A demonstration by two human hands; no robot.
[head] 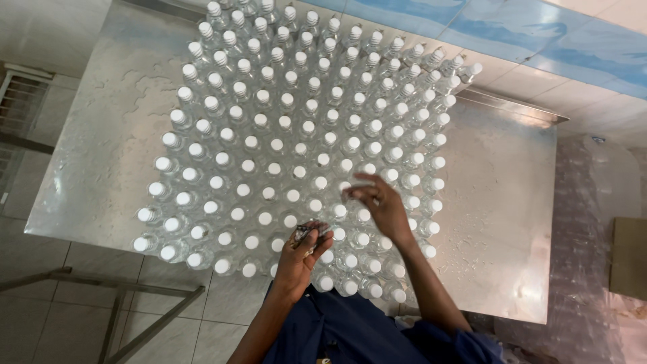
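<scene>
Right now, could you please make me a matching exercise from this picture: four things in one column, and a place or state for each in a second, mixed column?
Things:
1. left hand
2. right hand
3. bottles
4. metal table

Places or states:
a. wet, under everything
b. closed on a small dark bunch
c. upright, white-capped, packed in rows
d. fingers spread over the caps

Pairs: 1-b, 2-d, 3-c, 4-a

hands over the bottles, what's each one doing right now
Left hand: closed on a small dark, shiny object, over the capped bottles.
Right hand: open, fingers spread, fingertips at a bottle cap; holding nothing visible.
</scene>
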